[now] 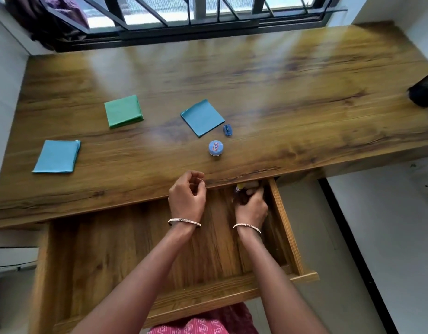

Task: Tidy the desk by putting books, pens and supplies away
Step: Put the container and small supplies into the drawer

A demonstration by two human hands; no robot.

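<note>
Desk (304, 97), wood, under a barred window (196, 10). Clock bearings taken from the jar (216, 148), 12 o'clock toward the window.

- Jar: small, round, blue cap, upright on the desk near its front edge.
- Sharpener (227, 130): blue, 1 o'clock, close by, just beside a corner of the blue pad (202, 118); cannot tell if they touch.
- Blue pad: square, flat, turned cornerwise, 11 o'clock.
- Green pad (123, 111): 10 o'clock, well apart from the blue pad.
- Left blue pad (57, 156): 9 o'clock, far out toward the wall.
- Dark object (423, 90): between 2 and 3 o'clock, at the desk's far right edge, cut off by the frame.
- Drawer (286, 227): pulled out below the front edge, 6 o'clock.
- Left hand (187, 194): 7 o'clock, over the desk's front edge. Fingers loosely curled, thumb near the forefinger, nothing visible in them.
- Right hand (250, 206): 5 o'clock, down in the drawer's back right corner. Fingers curled round a small pale-tipped item (238, 188) that pokes out just under the desk edge; too blurred to tell what it is.
- A bangle (184, 221) on each wrist.
</note>
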